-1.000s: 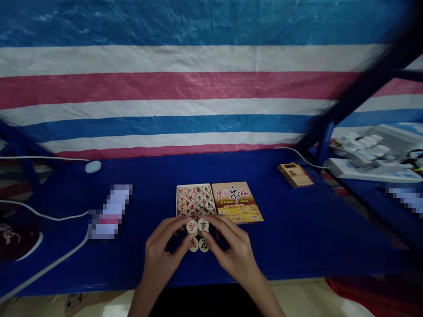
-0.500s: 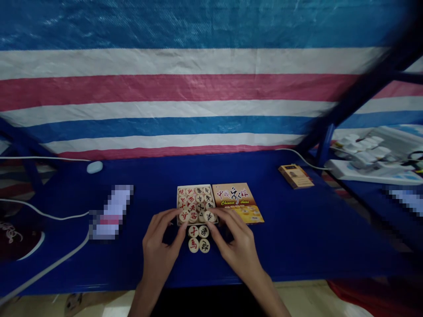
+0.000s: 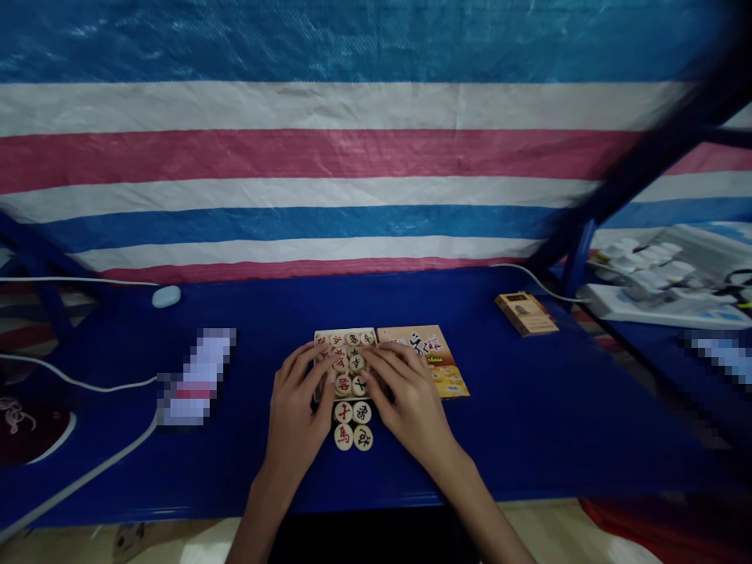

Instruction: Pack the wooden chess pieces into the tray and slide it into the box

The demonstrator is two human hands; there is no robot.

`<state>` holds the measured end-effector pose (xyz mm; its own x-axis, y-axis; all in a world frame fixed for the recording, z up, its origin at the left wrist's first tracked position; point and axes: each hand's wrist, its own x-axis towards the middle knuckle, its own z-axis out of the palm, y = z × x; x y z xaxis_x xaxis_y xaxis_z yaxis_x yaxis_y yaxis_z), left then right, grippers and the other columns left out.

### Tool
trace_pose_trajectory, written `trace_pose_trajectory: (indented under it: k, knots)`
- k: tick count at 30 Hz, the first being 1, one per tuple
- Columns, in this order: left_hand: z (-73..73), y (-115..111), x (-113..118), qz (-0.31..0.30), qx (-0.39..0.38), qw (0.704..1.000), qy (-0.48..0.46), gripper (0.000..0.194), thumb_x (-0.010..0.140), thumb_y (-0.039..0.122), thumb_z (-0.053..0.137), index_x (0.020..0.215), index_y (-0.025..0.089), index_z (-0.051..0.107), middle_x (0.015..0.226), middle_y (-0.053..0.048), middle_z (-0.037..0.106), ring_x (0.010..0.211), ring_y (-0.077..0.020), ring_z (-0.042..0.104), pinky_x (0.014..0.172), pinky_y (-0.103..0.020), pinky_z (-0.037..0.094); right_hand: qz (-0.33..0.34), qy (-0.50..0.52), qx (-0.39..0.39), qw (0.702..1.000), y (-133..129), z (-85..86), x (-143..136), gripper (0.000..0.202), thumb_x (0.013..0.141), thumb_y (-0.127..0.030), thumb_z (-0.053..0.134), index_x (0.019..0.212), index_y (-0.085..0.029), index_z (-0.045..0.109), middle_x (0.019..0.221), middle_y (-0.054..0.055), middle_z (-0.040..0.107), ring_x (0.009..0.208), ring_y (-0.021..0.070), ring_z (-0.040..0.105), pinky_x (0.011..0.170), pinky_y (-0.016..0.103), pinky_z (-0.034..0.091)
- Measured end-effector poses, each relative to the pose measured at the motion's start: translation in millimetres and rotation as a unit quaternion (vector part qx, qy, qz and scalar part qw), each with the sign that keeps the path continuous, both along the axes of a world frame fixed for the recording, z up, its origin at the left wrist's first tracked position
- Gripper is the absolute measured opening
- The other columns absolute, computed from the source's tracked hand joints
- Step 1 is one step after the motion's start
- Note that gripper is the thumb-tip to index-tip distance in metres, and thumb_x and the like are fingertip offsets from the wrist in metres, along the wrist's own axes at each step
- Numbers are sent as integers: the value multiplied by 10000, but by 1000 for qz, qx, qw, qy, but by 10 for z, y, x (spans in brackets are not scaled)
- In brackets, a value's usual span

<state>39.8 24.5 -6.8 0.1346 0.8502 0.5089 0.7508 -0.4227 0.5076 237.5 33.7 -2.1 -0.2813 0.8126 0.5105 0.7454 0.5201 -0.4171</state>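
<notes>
Left hand (image 3: 299, 395), right hand (image 3: 408, 392) moved farther over box (image 3: 345, 330) | chess pieces (image 3: 343, 385) beneath | grips: can't tell

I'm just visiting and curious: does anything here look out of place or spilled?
Nothing looks spilled. Four chess pieces lie outside the box, yet in a neat two-by-two block, so probably set there deliberately. The left hand and right hand hide part of it.

Looks like we're in some makeshift booth, with striped tarp (image 3: 364, 153) beyond our hands (image 3: 301, 395) and blue frame bars (image 3: 616, 188) flanking them.
</notes>
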Motion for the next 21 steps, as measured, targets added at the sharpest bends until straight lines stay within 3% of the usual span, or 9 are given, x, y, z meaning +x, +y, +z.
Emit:
trace_pose_trajectory:
  k: [7, 14, 18, 21]
  knots:
    - [-24, -67, -8, -34, -23, 998, 46, 342, 994, 162, 513, 1283, 278, 654, 1340, -28, 672, 1348, -265, 515, 1044, -508, 471, 19, -12, -6, 1000, -80, 1, 41, 371, 975, -173, 541, 1317, -271, 645, 1265, 19, 718, 1250, 263, 547, 1025, 498, 431]
    - [10, -67, -12, -41, -3, 999, 13, 350, 988, 140, 511, 1283, 271, 646, 1309, -36, 681, 1327, -263, 529, 1033, -518, 484, 26, 35, 1, 999, -121, 10, 35, 352, 968, -152, 543, 1281, -261, 658, 1237, 26, 713, 1236, 249, 554, 1038, 497, 462]
    - [39, -261, -40, -16, 35, 998, -55, 319, 959, 119, 562, 1216, 272, 671, 1213, -39, 695, 1205, -235, 598, 1003, -458, 507, 12, 103, -11, 995, -315, 19, 42, 296, 952, -148, 571, 1202, -259, 682, 1089, 42, 722, 1076, 229, 625, 929, 440, 537]
    - [6, -518, -67, -9, 13, 996, -82, 228, 939, 135, 607, 1107, 268, 686, 1080, -32, 697, 1045, -204, 644, 894, -384, 539, 23, 103, -47, 993, -532, -7, 52, 272, 938, -170, 603, 1188, -252, 672, 1052, 51, 708, 991, 215, 662, 861, 401, 575]
